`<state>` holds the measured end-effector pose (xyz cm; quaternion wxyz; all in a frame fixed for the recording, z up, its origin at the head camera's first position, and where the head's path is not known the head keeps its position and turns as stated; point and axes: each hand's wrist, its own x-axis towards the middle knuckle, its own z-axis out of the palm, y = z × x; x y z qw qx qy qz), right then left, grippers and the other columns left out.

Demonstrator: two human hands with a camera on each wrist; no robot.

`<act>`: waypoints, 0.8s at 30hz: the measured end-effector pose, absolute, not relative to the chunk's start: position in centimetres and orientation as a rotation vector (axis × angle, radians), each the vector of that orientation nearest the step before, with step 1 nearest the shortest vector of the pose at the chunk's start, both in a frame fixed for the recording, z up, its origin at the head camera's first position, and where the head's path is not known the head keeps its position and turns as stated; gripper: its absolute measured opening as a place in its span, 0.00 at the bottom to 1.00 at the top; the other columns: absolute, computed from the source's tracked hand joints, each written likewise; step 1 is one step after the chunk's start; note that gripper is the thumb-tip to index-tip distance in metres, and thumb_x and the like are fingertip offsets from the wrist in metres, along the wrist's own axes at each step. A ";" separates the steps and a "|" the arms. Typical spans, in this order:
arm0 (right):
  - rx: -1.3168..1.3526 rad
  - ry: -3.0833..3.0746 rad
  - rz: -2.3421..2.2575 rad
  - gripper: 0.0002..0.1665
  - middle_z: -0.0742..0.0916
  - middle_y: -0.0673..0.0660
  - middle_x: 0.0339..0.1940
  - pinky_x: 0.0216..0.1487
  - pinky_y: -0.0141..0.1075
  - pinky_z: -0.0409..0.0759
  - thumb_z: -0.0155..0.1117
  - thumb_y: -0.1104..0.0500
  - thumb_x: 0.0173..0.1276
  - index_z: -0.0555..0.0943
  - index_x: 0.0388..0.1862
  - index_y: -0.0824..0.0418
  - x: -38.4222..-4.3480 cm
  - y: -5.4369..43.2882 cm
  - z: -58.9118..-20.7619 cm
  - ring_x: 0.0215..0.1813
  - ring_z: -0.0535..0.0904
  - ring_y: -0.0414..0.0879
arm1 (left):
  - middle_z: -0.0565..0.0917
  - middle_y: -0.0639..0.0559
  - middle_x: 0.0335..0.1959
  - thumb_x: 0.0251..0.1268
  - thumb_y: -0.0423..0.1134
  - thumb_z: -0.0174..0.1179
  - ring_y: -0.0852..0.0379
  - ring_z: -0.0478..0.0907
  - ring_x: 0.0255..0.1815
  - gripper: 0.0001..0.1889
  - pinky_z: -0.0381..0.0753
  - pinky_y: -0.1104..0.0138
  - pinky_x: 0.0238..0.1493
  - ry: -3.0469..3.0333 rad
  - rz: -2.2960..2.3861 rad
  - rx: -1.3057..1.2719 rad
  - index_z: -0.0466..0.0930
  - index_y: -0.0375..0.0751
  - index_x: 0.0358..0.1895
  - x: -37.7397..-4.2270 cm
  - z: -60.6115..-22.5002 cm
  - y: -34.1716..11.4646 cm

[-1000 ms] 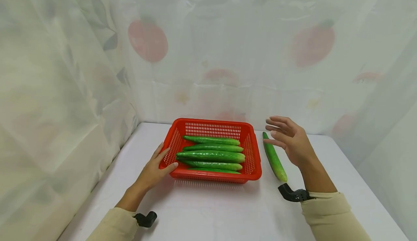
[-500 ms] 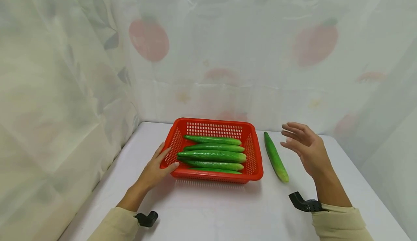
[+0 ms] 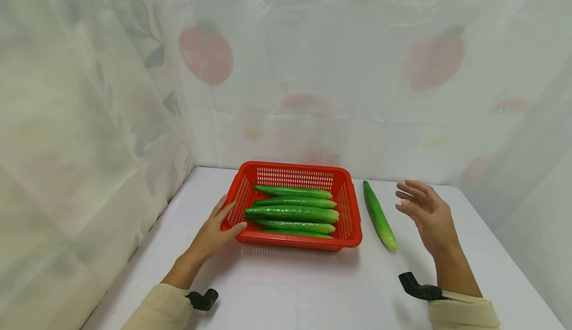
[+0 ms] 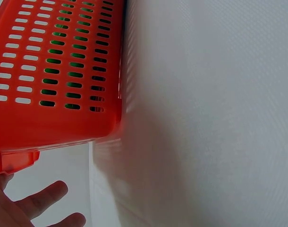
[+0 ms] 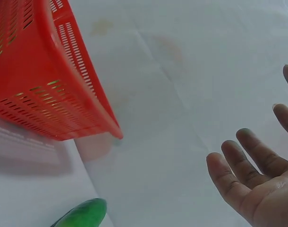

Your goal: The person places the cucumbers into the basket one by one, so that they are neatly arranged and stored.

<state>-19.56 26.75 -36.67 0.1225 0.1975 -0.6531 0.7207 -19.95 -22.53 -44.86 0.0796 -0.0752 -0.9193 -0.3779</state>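
Observation:
In the head view a red plastic basket (image 3: 350, 240) stands mid-table with several green cucumbers (image 3: 292, 214) lying crosswise inside. My left hand (image 3: 213, 233) rests against the basket's left end, its fingers spread and fairly straight, the thumb near the front left corner. The left wrist view has its fingers (image 4: 42, 198) beside the basket's rim tab. One cucumber (image 3: 379, 216) lies on the cloth to the right of the basket. Further right, my right hand (image 3: 430, 218) is held in the air, fingers loosely bent, holding nothing; the right wrist view also has these fingers (image 5: 252, 165) apart from everything.
A white cloth covers the table (image 3: 286, 290). Behind it hangs a pale curtain (image 3: 339, 72) with faded fruit prints, and another sheet (image 3: 80, 146) drapes down the left side. Each wrist carries a black camera mount (image 3: 420, 288).
My right hand has drawn away from the loose cucumber, rightward and toward me. The left hand stays at the basket, and the cucumbers keep their places.

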 end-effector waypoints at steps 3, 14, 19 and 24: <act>0.493 -1.931 2.075 0.26 0.78 0.62 0.60 0.53 0.34 0.77 0.57 0.71 0.70 0.68 0.66 0.68 -19.6 26.9 -37.5 0.60 0.74 0.52 | 0.48 0.51 0.77 0.60 0.64 0.60 0.39 0.53 0.72 0.43 0.59 0.38 0.62 -2.745 -1.124 -0.224 0.62 0.42 0.73 -19.9 -44.9 -22.6; 0.361 -1.934 2.105 0.26 0.77 0.64 0.61 0.53 0.33 0.76 0.58 0.66 0.72 0.67 0.67 0.66 -20.0 27.3 -41.0 0.59 0.76 0.47 | 0.48 0.50 0.77 0.60 0.64 0.59 0.38 0.54 0.72 0.43 0.59 0.37 0.61 -2.762 -1.114 -0.227 0.62 0.41 0.73 -19.9 -44.7 -22.5; 0.282 -1.972 2.100 0.26 0.79 0.57 0.58 0.52 0.29 0.75 0.59 0.65 0.72 0.68 0.67 0.64 -20.2 27.5 -42.6 0.58 0.76 0.44 | 0.47 0.51 0.78 0.60 0.64 0.60 0.38 0.53 0.72 0.44 0.58 0.37 0.62 -2.768 -1.124 -0.221 0.61 0.41 0.73 -19.8 -44.6 -22.5; 0.198 -2.047 2.049 0.27 0.78 0.60 0.60 0.52 0.26 0.74 0.61 0.62 0.71 0.68 0.68 0.62 -20.5 27.8 -43.8 0.58 0.74 0.42 | 0.47 0.50 0.78 0.60 0.64 0.60 0.37 0.53 0.72 0.44 0.58 0.37 0.62 -2.763 -1.122 -0.225 0.61 0.41 0.73 -19.8 -44.6 -22.5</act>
